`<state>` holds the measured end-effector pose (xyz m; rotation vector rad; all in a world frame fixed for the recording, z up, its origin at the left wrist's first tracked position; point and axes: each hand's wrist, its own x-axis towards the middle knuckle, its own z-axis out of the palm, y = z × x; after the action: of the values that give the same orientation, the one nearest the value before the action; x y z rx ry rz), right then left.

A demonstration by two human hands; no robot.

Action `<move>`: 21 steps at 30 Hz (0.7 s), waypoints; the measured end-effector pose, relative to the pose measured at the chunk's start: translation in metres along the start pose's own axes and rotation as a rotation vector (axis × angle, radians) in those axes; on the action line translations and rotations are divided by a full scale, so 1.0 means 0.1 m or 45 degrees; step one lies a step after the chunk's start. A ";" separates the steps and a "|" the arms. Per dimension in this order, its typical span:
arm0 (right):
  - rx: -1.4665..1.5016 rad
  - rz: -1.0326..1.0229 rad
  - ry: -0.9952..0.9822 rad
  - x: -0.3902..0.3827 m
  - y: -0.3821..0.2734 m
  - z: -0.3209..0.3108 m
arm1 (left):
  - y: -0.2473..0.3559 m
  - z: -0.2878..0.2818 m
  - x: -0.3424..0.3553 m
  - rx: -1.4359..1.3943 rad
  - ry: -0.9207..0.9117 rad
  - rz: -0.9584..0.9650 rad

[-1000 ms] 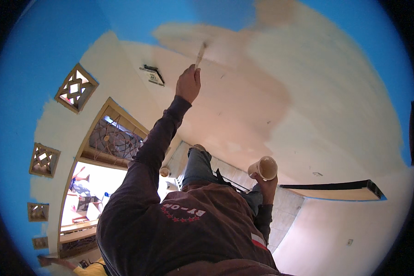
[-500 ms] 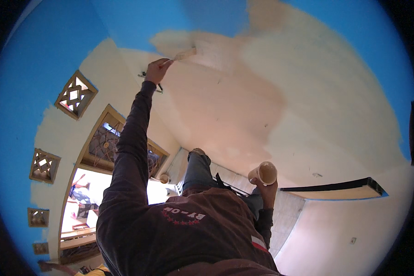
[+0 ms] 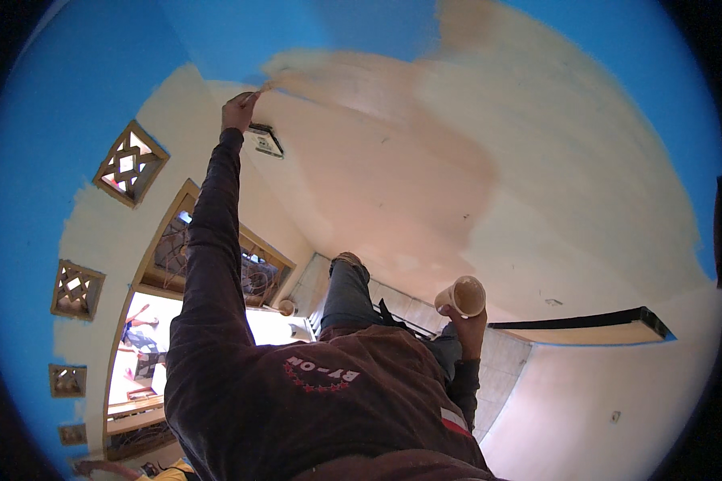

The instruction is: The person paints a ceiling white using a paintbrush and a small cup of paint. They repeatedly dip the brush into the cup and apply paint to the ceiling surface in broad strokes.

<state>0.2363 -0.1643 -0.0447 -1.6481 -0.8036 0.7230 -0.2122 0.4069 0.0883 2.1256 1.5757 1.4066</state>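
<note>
My left hand (image 3: pixel 237 111) is raised at the upper middle, closed on a paintbrush (image 3: pixel 262 89) whose bristles are against the wall (image 3: pixel 385 176), where cream and peach paint meets blue paint (image 3: pixel 369 24). Just below that hand is a dark-edged wall fitting (image 3: pixel 267 141). My right hand (image 3: pixel 468 325) is closed round a light cup (image 3: pixel 461 292), tilted with its opening showing, at the lower right.
Patterned vent blocks (image 3: pixel 130 164) run down the left wall beside a grilled window (image 3: pixel 200 240) and bright doorway (image 3: pixel 140 369). A dark-edged recess (image 3: pixel 578 322) and small socket (image 3: pixel 614 417) are on the right. Tiled floor (image 3: pixel 497 369) shows; a person in yellow (image 3: pixel 164 473) is at lower left.
My left hand and brush have moved left and up along the edge of the blue, after first dropping slightly leftward. My right hand with the cup has stayed nearly in place.
</note>
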 end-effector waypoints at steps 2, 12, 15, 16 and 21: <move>-0.016 0.000 0.004 0.01 0.00 -0.01 | -0.03 -0.01 -0.03 0.118 0.140 0.011; -0.056 0.018 -0.039 0.00 -0.06 0.00 | 0.35 0.42 -0.97 -0.188 0.328 -0.135; -0.051 -0.004 -0.036 0.00 0.03 0.00 | 0.91 0.46 -1.13 -0.372 -0.093 -0.115; -0.039 -0.016 -0.039 0.01 0.07 0.00 | 1.03 0.50 -1.15 -0.427 -0.156 -0.028; -0.077 0.015 -0.030 0.01 -0.05 0.02 | 1.45 0.60 -0.99 -0.424 -0.465 0.139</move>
<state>0.2346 -0.1621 -0.0404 -1.7023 -0.8404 0.7341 -0.0717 0.2861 0.0829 2.1328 1.0300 1.1288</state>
